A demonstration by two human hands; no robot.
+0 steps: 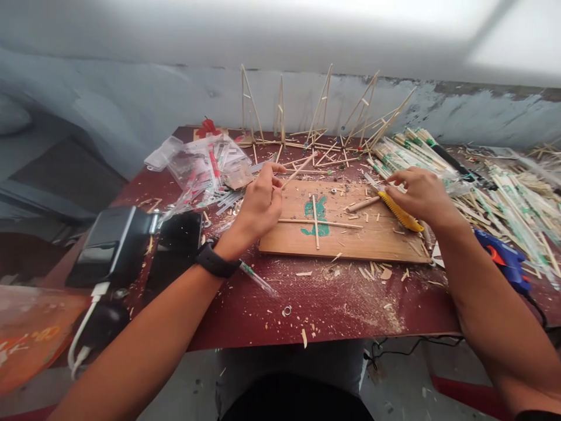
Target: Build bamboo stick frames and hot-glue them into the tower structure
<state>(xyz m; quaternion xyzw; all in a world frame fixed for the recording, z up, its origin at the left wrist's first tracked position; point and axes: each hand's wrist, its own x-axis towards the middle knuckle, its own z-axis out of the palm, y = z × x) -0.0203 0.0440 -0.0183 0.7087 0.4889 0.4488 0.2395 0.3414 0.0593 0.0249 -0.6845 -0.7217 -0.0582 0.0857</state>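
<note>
My left hand [262, 202] is closed, pinching a thin wooden stick [300, 170] that slants up to the right above the wooden board [280, 242]. On the board, two more thin sticks cross over a green printed figure [323, 209]; one is the upright stick [315, 225], the other the level stick [339, 224]. My right hand [418, 190] hovers over the yellow utility knife [401, 213] with fingers curved and apart, the thumb close to its handle. The knife's blade [371, 180] points away to the left. Beside it lies a thicker wooden rod [363, 204].
Stick frames [324, 108] stand along the back by the wall. Bagged sticks [416, 155] and a blue glue gun [504, 260] lie to the right. Plastic bags [214, 164], a phone [175, 242] and a black device [109, 242] are on the left. Shavings litter the red tabletop [263, 321].
</note>
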